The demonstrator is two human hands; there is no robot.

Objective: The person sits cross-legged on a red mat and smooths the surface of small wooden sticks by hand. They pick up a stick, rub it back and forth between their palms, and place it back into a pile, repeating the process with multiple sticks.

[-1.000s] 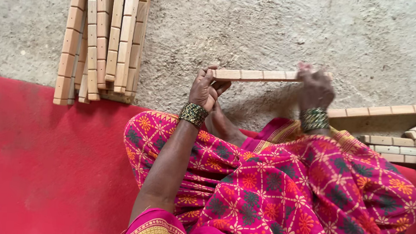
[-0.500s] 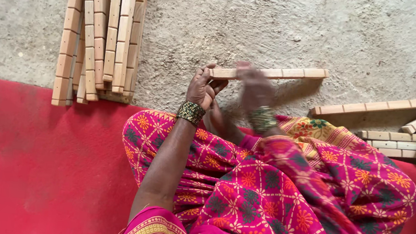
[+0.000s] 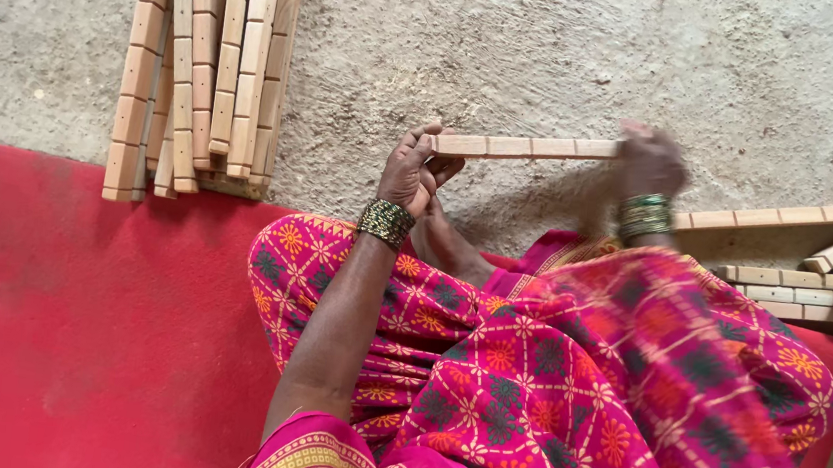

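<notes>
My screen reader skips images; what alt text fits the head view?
A seated person's left hand and blurred right hand hold a grooved wooden strip level above a concrete floor, with a stack of strips beside a red mat.

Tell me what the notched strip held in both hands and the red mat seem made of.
Pale notched strip: apparently unfinished wood, matte tan with cut grooves. Flat red mat: probably felt or carpet, with a dull fuzzy surface; the exact fibre is unclear.
</notes>
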